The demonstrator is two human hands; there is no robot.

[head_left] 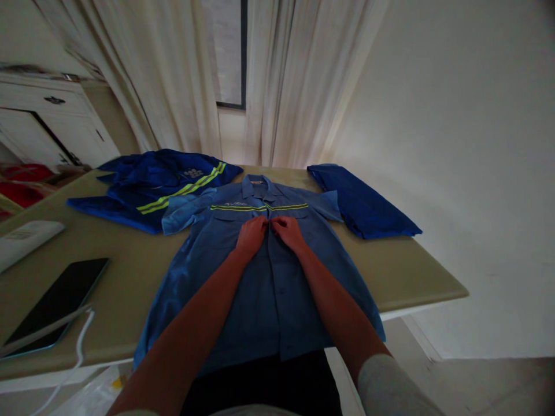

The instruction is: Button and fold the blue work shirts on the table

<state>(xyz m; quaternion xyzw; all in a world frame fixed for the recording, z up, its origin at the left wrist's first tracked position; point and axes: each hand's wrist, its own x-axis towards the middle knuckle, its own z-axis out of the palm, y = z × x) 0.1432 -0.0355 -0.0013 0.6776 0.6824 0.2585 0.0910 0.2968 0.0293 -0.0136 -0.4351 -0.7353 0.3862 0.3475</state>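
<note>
A blue short-sleeved work shirt (255, 277) with yellow stripes across the chest lies face up in front of me, collar at the far end and hem hanging over the near edge. My left hand (252, 234) is closed on the front placket just below the stripes. Close beside it, my right hand (287, 230) pinches the other edge of the same placket. The fingertips of both hands nearly meet at the shirt's centre line. Whether a button sits between them is too small to tell.
A crumpled darker blue garment (160, 179) with a yellow-green band lies at the back left. A folded blue garment (359, 202) lies at the right. A tablet (60, 300), a white cable (81, 341) and a white box (30, 240) occupy the table's (125, 271) left side.
</note>
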